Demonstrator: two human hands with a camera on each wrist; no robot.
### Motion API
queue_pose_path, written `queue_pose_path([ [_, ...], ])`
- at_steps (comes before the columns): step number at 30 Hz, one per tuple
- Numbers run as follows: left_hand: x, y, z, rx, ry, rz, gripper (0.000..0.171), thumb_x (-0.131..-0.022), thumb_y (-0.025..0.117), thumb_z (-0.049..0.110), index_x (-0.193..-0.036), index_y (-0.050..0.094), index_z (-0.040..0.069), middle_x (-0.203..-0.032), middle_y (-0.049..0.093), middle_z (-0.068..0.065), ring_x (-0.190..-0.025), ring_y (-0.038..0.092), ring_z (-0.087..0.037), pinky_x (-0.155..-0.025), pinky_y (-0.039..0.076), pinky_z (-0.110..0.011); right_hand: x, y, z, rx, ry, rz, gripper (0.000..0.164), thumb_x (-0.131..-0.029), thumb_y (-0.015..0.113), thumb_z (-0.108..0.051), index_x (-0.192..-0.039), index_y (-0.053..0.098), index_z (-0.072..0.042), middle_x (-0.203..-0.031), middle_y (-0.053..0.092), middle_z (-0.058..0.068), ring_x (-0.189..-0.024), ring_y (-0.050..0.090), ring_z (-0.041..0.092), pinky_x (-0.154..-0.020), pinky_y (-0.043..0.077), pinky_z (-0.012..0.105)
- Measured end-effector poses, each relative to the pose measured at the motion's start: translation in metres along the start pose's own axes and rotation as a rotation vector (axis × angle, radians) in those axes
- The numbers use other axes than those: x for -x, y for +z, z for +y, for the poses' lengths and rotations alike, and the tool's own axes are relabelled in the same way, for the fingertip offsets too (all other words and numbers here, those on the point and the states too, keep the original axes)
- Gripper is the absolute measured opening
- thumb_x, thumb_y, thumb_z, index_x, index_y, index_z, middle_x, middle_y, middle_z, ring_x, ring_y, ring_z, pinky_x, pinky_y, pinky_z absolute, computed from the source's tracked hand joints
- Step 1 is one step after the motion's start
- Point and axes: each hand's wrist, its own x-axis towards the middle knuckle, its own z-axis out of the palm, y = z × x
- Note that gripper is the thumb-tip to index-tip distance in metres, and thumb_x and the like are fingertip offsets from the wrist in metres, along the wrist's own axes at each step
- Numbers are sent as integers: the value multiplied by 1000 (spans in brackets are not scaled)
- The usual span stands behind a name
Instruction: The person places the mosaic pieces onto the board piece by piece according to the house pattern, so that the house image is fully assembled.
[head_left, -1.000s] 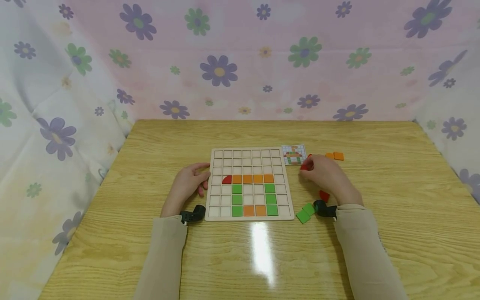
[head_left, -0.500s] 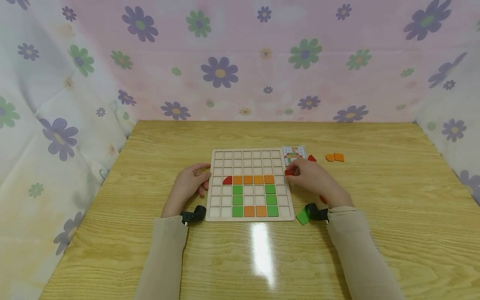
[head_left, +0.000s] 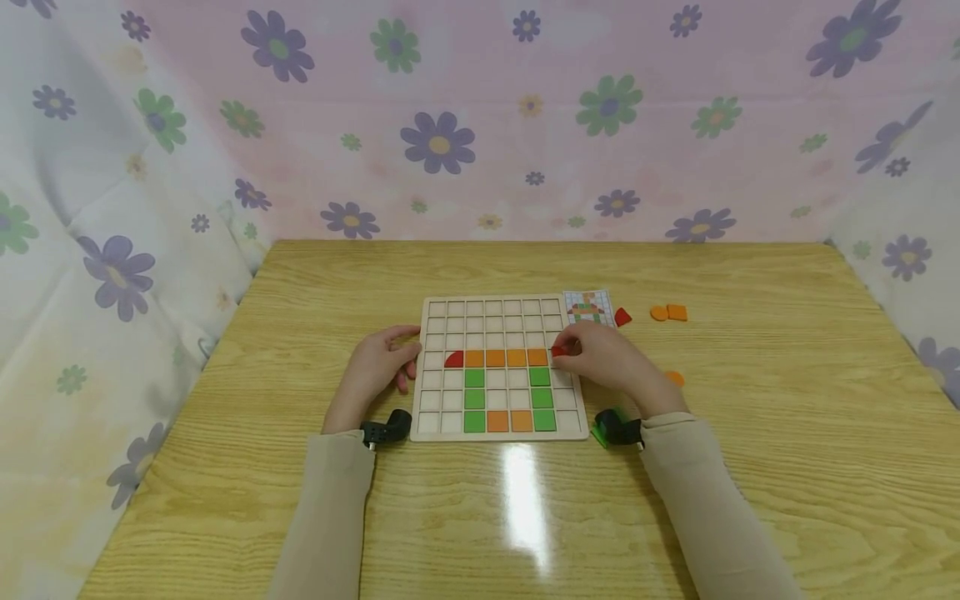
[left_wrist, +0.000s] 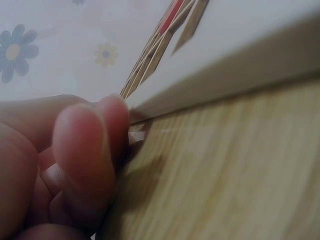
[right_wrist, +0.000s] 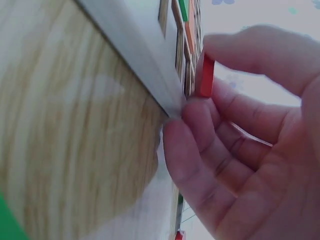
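Observation:
A pale wooden grid board lies flat on the table. In it a red quarter-round tile, a row of orange tiles and two columns of green tiles fill some squares. At the board's right edge my right hand pinches a red tile between thumb and fingers, over the square right of the orange row. The fingers mostly cover that tile in the head view. My left hand rests beside the left edge, its fingertips against the board's side, holding nothing.
A printed pattern card lies at the board's upper right, partly behind the right hand. Beyond it are a red tile, an orange disc and an orange square. A green tile shows beneath the right wrist camera.
My right hand has carried the red tile leftward from the loose pieces beside the card to the board's right column. The left hand stays at the board's left edge.

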Motion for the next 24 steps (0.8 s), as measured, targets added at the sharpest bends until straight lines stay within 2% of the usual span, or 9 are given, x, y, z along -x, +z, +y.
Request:
queue_pose_path([
  [5, 0, 1, 1, -15, 4, -6, 36, -89, 55, 30, -124, 51, 24, -64, 61, -10, -46, 56, -26, -61, 46, -34, 1, 1, -3, 28, 25, 20, 21, -81, 64, -27, -95, 63, -11, -88, 58, 1, -79, 51, 18, -74, 44, 34],
  [24, 0, 0, 2, -12, 0, -6, 36, -89, 55, 29, -124, 51, 23, -64, 60, -10, -45, 56, -25, -55, 47, -35, -1, 6, -4, 72, -9, 35, 19, -80, 68, -22, -94, 60, -13, -87, 55, 1, -77, 50, 18, -69, 42, 32],
])
